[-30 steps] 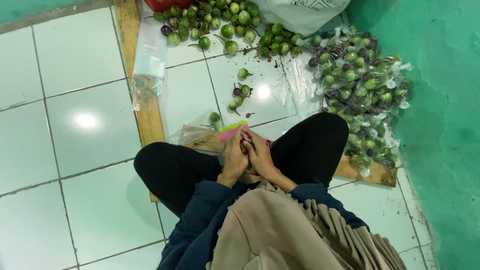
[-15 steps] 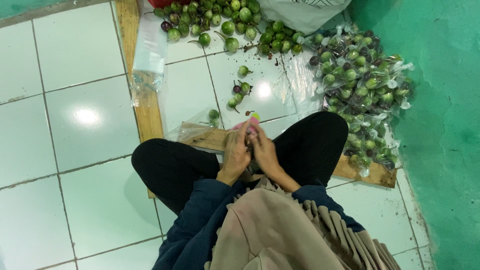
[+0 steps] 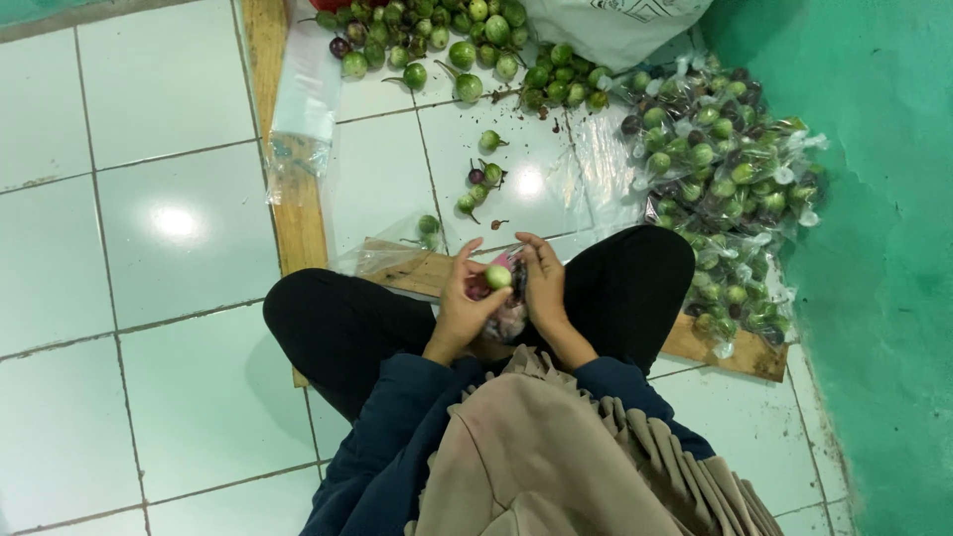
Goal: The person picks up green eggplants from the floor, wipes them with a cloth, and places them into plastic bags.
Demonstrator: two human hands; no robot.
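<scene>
The fingers of the left hand (image 3: 465, 303) are pinched on a small round green eggplant (image 3: 498, 277), held up over the lap between both hands. The right hand (image 3: 542, 286) has its fingers curled against a small clear bag (image 3: 511, 316) of the same produce, just below the eggplant; whether they grip it fully cannot be told. The eggplant looks light, firm and smooth-skinned, likely a little slippery; it is best taken around its round body, not by the stem. Beyond the eggplant, past the knees, a wooden plank (image 3: 425, 270) lies on the white tiled floor (image 3: 149, 228). Further off, a few loose eggplants (image 3: 476, 179) are scattered, with a larger heap (image 3: 447, 40) at the far edge. To the eggplant's right, filled bags (image 3: 725, 169) are piled against the green wall (image 3: 884, 248).
</scene>
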